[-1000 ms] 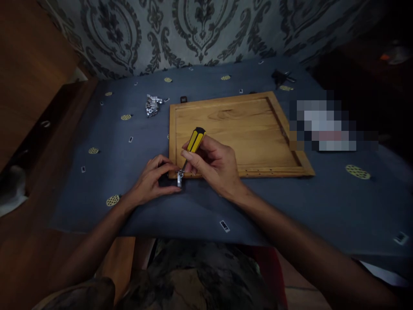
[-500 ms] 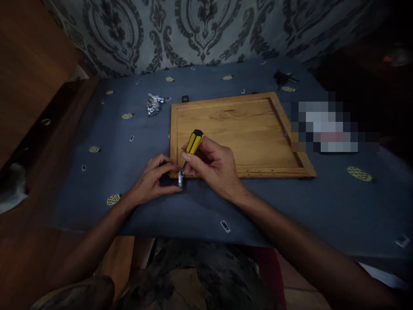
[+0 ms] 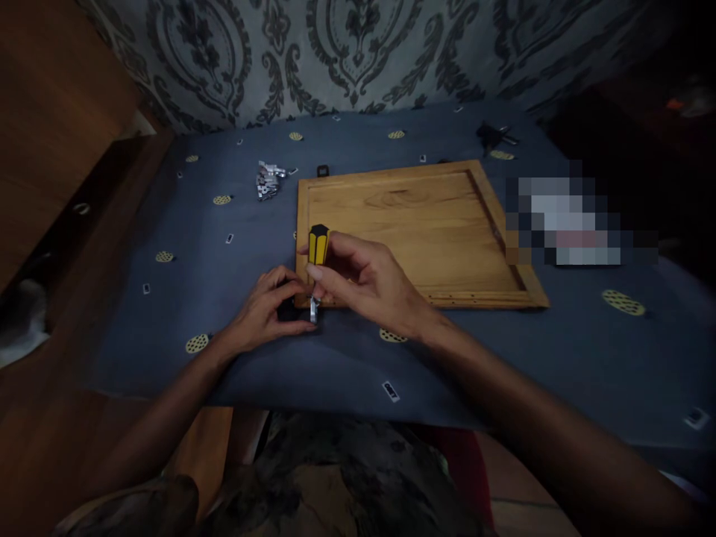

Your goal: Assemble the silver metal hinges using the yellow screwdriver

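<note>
A wooden cabinet door (image 3: 385, 239) with a raised frame lies flat on the cloth. At its near left corner sits a small shiny metal hinge (image 3: 314, 309), steadied between the thumb and fingers of my left hand (image 3: 268, 309). My right hand (image 3: 369, 280) grips a yellow-and-black screwdriver (image 3: 318, 246) that stands nearly upright over the hinge. My fingers hide most of its shaft and the tip. Several small dark holes run along the door's near edge, right of my hand.
Several more metal hinges (image 3: 269, 180) lie piled left of the door. A small black object (image 3: 323, 171) rests by the door's far edge. Farther right is a dark tool-like item (image 3: 495, 136). A pixelated patch covers something right of the door. The patterned blue cloth (image 3: 358, 380) spreads underneath.
My right hand has shifted slightly left, turning the screwdriver from a rightward lean to nearly upright. My left hand and the hinge stay in place.
</note>
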Available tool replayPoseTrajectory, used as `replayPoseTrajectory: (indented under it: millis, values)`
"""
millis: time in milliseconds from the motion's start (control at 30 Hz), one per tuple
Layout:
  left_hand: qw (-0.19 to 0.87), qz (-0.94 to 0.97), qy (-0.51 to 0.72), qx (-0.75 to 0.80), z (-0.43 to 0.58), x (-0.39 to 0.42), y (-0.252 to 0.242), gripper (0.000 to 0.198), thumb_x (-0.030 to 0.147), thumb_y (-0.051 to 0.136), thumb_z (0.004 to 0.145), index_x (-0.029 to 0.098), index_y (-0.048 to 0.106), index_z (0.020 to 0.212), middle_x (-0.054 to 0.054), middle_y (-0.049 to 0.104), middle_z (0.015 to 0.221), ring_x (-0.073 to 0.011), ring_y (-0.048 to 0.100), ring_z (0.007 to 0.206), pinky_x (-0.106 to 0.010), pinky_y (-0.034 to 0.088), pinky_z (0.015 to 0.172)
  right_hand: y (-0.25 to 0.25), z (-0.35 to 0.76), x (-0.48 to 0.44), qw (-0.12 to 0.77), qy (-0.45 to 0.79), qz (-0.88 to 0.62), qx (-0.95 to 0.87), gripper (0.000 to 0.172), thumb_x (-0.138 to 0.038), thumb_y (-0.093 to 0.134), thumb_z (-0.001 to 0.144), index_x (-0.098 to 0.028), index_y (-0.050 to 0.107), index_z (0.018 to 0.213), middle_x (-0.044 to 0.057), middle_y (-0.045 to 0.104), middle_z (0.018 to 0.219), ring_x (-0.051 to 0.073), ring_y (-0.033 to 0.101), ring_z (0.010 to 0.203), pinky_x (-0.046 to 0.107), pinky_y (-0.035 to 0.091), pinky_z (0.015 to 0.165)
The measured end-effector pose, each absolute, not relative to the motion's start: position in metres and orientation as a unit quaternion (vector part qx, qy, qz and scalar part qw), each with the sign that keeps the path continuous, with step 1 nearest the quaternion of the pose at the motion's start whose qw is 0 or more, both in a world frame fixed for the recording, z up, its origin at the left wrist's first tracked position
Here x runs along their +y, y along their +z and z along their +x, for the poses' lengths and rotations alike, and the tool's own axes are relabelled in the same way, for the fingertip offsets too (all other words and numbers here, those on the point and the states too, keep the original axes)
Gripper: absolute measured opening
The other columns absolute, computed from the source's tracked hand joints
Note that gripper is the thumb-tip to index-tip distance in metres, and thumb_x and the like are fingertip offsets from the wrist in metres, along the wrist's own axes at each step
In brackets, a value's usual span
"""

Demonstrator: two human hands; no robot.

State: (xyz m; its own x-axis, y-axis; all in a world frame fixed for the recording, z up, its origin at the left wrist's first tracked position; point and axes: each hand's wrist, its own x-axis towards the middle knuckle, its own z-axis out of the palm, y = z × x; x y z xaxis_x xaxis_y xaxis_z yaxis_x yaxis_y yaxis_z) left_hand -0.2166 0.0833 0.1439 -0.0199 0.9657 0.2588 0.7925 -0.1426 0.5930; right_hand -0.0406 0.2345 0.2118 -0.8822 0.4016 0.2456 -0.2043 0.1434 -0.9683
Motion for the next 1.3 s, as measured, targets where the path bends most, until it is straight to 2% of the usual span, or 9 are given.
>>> replayPoseTrajectory:
  millis: [100, 367, 533, 733, 1067, 1300]
  values:
    - [0.136, 0.685, 0.317, 0.642, -0.217, 0.083, 0.144, 0.048, 0.058, 0.081, 0.087, 0.026, 0.072, 0.121, -0.006, 0.065, 0.114, -0.0279, 0.062, 0.111, -0.046, 0.051, 0.102, 0.214, -0.041, 0.236, 0.221, 0.64, -0.063, -0.733, 0.038, -0.053, 0.073, 0.093, -0.02, 0.059, 0.08, -0.002, 0.061, 0.075, 0.012, 0.062, 0.067, 0.027, 0.051, 0.061]
    - [0.13, 0.701, 0.31, 0.629, -0.217, 0.085, 0.148, 0.049, 0.059, 0.079, 0.089, 0.025, 0.07, 0.123, -0.006, 0.064, 0.112, -0.026, 0.061, 0.106, -0.041, 0.053, 0.094, 0.204, -0.042, 0.23, 0.257, 0.672, -0.108, -0.686, 0.044, -0.059, 0.082, 0.083, -0.022, 0.058, 0.081, -0.002, 0.063, 0.077, 0.014, 0.061, 0.067, 0.027, 0.052, 0.057]
    - [0.135, 0.692, 0.304, 0.64, -0.216, 0.085, 0.15, 0.048, 0.056, 0.081, 0.087, 0.024, 0.071, 0.122, -0.006, 0.063, 0.108, -0.025, 0.061, 0.103, -0.039, 0.053, 0.091, 0.204, -0.039, 0.226, 0.286, 0.654, -0.123, -0.689, 0.044, -0.059, 0.081, 0.084, -0.023, 0.057, 0.079, -0.003, 0.063, 0.073, 0.012, 0.06, 0.062, 0.027, 0.052, 0.055]
    - [0.148, 0.689, 0.321, 0.632, -0.215, 0.085, 0.15, 0.047, 0.055, 0.081, 0.088, 0.025, 0.07, 0.124, -0.006, 0.063, 0.112, -0.0258, 0.062, 0.108, -0.042, 0.052, 0.096, 0.205, -0.037, 0.226, 0.331, 0.648, -0.125, -0.674, 0.038, -0.053, 0.082, 0.086, -0.023, 0.06, 0.081, -0.003, 0.064, 0.074, 0.012, 0.063, 0.06, 0.027, 0.05, 0.054]
    - [0.128, 0.7, 0.341, 0.614, -0.216, 0.085, 0.145, 0.048, 0.057, 0.078, 0.09, 0.024, 0.069, 0.124, -0.006, 0.062, 0.112, -0.0257, 0.062, 0.106, -0.042, 0.052, 0.094, 0.199, -0.037, 0.226, 0.325, 0.643, -0.126, -0.682, 0.033, -0.047, 0.08, 0.089, -0.023, 0.058, 0.082, -0.004, 0.061, 0.073, 0.012, 0.062, 0.061, 0.027, 0.049, 0.055]
    - [0.136, 0.702, 0.332, 0.616, -0.216, 0.085, 0.148, 0.047, 0.057, 0.079, 0.089, 0.025, 0.07, 0.123, -0.006, 0.063, 0.11, -0.0256, 0.061, 0.104, -0.041, 0.052, 0.092, 0.194, -0.038, 0.226, 0.329, 0.614, -0.142, -0.704, 0.039, -0.054, 0.08, 0.087, -0.022, 0.058, 0.079, -0.001, 0.061, 0.076, 0.014, 0.058, 0.067, 0.028, 0.048, 0.058]
